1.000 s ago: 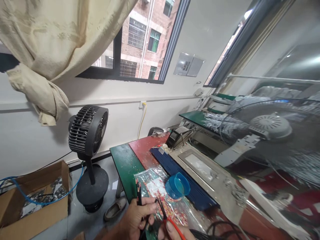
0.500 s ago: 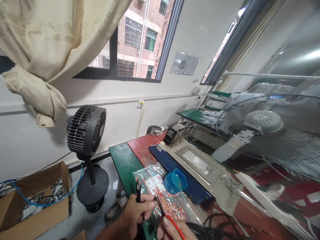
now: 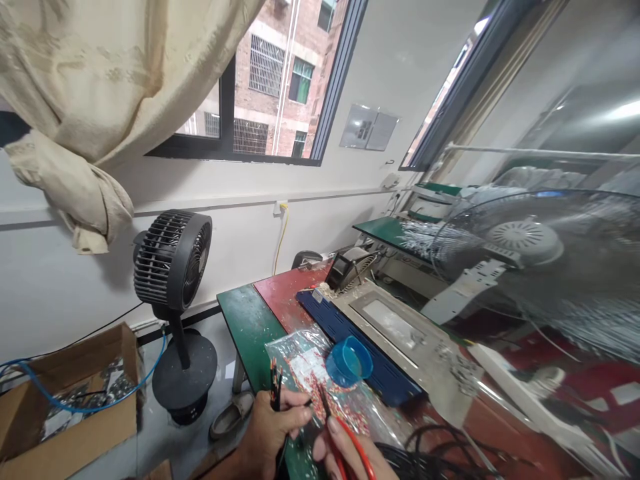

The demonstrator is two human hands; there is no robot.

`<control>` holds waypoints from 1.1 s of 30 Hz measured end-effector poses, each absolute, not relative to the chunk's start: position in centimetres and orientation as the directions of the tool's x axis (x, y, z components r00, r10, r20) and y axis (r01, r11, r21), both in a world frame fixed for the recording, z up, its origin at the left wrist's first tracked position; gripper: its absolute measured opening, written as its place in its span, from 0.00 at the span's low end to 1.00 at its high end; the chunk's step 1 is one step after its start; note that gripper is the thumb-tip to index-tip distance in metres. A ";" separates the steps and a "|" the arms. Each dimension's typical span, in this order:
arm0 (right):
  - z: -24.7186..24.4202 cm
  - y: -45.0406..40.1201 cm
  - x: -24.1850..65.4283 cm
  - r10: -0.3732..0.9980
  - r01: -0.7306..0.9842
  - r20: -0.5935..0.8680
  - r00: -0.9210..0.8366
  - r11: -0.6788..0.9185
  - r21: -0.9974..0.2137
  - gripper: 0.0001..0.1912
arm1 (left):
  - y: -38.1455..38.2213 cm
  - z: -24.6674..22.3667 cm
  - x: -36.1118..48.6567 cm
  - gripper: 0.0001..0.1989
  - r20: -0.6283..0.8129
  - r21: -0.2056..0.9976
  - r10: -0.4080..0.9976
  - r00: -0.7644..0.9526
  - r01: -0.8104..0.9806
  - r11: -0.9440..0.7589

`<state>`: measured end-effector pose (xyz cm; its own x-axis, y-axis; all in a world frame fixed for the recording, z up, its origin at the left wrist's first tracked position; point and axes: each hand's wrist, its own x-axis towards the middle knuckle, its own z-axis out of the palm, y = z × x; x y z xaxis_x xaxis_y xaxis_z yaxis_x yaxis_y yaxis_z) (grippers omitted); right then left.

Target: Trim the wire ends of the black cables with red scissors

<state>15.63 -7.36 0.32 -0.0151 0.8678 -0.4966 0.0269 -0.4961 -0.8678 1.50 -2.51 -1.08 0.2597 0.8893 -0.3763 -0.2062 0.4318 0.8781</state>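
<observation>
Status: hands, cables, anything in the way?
Left hand: gripping black cables. Right hand: holding red-handled pliers. Blue cup beyond the hands, not between them.

We have pliers [image 3: 357, 443] right of cables [image 3: 274, 388]; bag [image 3: 293, 344] and tub [image 3: 344, 365] on the desk [image 3: 247, 318]; fan [image 3: 173, 260] left of it, carton [image 3: 85, 443] farther left.

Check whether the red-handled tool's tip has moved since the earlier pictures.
Yes. The tip of the red-handled tool has shifted slightly rightward in the view, closer to the blue round container, which has stayed put.
</observation>
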 end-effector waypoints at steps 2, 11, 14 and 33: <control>-0.1 -6.9 16.0 0.859 -0.079 -0.512 0.019 -0.509 -0.857 0.36 | -2.4 -1.3 1.4 0.27 -0.359 0.884 0.886 0.293 -0.197 0.423; 0.5 -7.0 16.1 0.908 0.110 -0.308 0.285 -0.350 -0.930 0.30 | -2.7 0.0 0.7 0.27 -0.351 0.811 0.814 0.462 -0.284 0.511; 1.1 -7.2 16.0 0.897 0.117 -0.223 0.381 -0.286 -0.951 0.27 | -2.5 0.3 0.7 0.27 -0.324 0.731 0.809 0.491 -0.413 0.544; -0.6 -7.1 16.4 0.982 -0.137 -0.190 0.012 -0.186 -0.973 0.17 | -4.1 -0.1 1.2 0.15 -0.330 0.826 0.452 0.829 0.022 0.563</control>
